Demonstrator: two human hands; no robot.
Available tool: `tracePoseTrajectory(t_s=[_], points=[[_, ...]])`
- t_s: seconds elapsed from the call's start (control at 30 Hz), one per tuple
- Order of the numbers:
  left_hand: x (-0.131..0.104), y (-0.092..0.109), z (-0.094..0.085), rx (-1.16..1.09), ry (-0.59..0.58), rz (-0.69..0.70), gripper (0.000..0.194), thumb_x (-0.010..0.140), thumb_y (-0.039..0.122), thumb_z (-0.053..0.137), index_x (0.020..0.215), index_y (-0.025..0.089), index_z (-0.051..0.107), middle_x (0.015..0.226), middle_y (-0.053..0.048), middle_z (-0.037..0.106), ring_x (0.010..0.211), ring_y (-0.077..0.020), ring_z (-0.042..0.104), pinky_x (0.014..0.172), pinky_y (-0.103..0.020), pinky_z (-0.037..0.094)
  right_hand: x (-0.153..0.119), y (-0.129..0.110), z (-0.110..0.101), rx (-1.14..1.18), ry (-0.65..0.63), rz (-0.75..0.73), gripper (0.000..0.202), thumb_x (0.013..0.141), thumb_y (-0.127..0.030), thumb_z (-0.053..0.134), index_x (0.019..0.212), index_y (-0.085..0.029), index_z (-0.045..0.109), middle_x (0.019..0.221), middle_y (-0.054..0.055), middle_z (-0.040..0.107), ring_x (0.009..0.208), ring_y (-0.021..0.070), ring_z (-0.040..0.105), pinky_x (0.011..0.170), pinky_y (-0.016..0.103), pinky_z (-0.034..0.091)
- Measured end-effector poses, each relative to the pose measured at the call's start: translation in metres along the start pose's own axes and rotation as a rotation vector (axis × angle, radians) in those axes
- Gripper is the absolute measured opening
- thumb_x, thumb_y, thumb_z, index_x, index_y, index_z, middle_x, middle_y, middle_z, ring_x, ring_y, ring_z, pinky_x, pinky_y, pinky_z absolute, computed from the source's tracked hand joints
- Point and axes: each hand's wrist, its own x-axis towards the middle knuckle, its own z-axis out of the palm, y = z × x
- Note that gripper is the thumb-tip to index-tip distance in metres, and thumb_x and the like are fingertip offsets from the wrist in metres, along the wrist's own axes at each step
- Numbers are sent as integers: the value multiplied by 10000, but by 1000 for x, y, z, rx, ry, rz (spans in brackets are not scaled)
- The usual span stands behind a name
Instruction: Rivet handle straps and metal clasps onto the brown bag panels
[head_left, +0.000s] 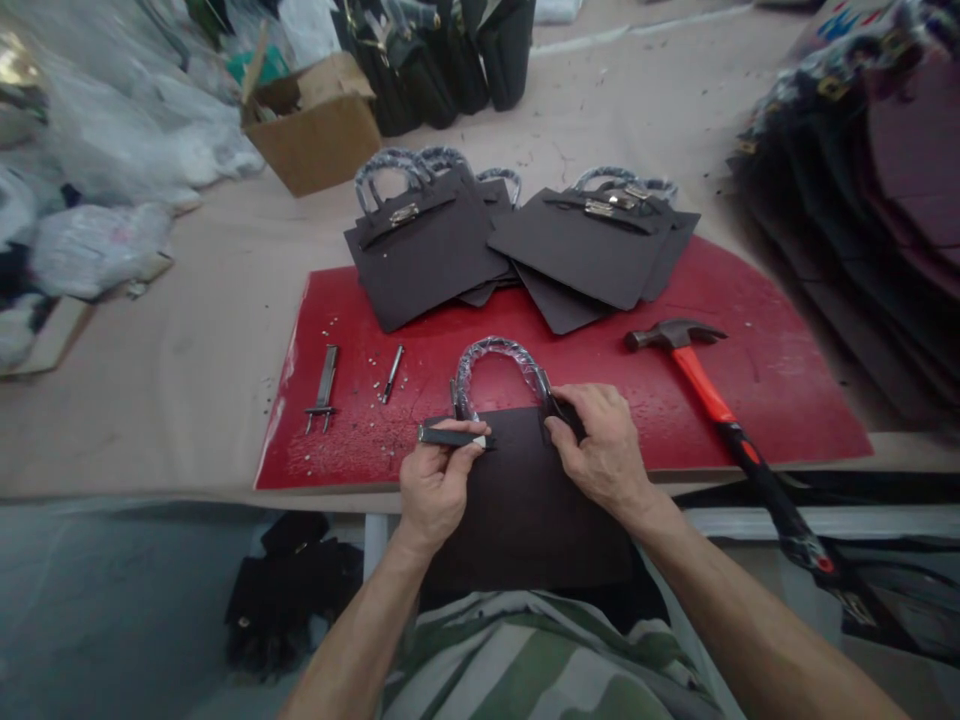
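Note:
A dark brown bag panel (525, 520) lies at the near edge of the red mat, partly over the table edge. Its arched handle (495, 347), wrapped in clear plastic, points away from me. My left hand (435, 490) pinches a short dark strap (448, 437) near the handle's left base; a small pale patch shows at the strap's right end. My right hand (604, 445) is closed on a dark tab (571, 418) at the handle's right base. Its fingertips hide part of the tab and the panel's upper right edge.
The red mat (465, 355) carries a pronged metal tool (325, 385), a thin metal punch (392, 374) and a claw hammer (701, 375). Finished-looking panels (435, 255) with handles lie behind. A cardboard box (319, 145) stands back left; stacked dark pieces (840, 230) occupy the right.

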Motion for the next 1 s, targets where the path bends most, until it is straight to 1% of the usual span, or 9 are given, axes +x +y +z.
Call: tracePoseTrajectory(t_s=[0.1, 0.27, 0.37, 0.47, 0.53, 0.6, 0.7, 0.83, 1.0], points=[[-7, -1, -2, 62, -8, 61, 162, 928, 243, 660, 1076, 179, 673, 1042, -60, 761, 961, -188, 750, 922, -325, 621, -4, -3, -2, -17, 0, -38, 241, 887, -220, 588, 1119, -155, 604, 1036, 102, 677, 954, 269, 549, 861, 418, 433], [-25, -1, -5, 130, 17, 32, 179, 943, 287, 638, 1079, 175, 670, 1051, -76, 760, 957, -206, 754, 926, -358, 626, -14, -4, -4, -15, -40, -95, 285, 900, -259, 588, 1165, -157, 583, 1042, 115, 664, 955, 272, 560, 883, 443, 445], [-33, -4, -5, 134, 37, 24, 191, 944, 303, 637, 1081, 174, 666, 1040, -82, 762, 950, -211, 756, 928, -365, 626, -18, -6, -6, -50, -36, -85, 433, 883, -331, 630, 1271, -155, 553, 1168, 149, 621, 1061, 299, 555, 947, 487, 441], [-34, -7, -4, 93, 39, 16, 188, 946, 293, 637, 1092, 178, 657, 1039, -80, 761, 948, -207, 757, 920, -354, 628, -19, -12, -8, -141, -88, -152, 594, 846, -456, 687, 1348, -173, 544, 1419, 198, 476, 1293, 372, 448, 1091, 595, 333], [-33, -8, -4, 55, 30, 19, 179, 950, 282, 631, 1099, 184, 650, 1043, -71, 760, 950, -199, 755, 918, -345, 626, -19, -18, -8, -196, -183, -219, 562, 841, -508, 693, 1311, -214, 597, 1494, 171, 430, 1385, 391, 366, 1160, 639, 205], [-31, -7, -3, 32, 22, 33, 173, 950, 271, 631, 1103, 192, 643, 1049, -59, 759, 955, -190, 752, 924, -339, 622, -19, -24, -8, -224, -254, -236, 532, 839, -549, 691, 1269, -240, 640, 1514, 143, 433, 1422, 392, 325, 1183, 649, 131], [-30, -6, -3, 29, 26, 56, 175, 944, 268, 638, 1104, 197, 638, 1049, -53, 759, 955, -185, 750, 930, -338, 619, -20, -30, -5, -218, -297, -192, 578, 816, -595, 705, 1281, -257, 649, 1517, 134, 447, 1418, 385, 333, 1177, 651, 149], [-29, -6, -3, 54, 32, 47, 176, 942, 284, 640, 1092, 191, 638, 1044, -60, 754, 950, -189, 750, 924, -338, 620, -21, -33, -1, -198, -331, -136, 563, 817, -533, 733, 1306, -272, 639, 1483, 108, 497, 1383, 371, 371, 1157, 637, 218], [-29, -5, -2, 53, 35, 62, 176, 949, 283, 631, 1096, 187, 626, 1035, -52, 758, 936, -183, 753, 903, -332, 627, -22, -35, -1, -195, -341, -147, 582, 820, -503, 734, 1328, -244, 619, 1451, 107, 529, 1359, 379, 380, 1159, 636, 232]])
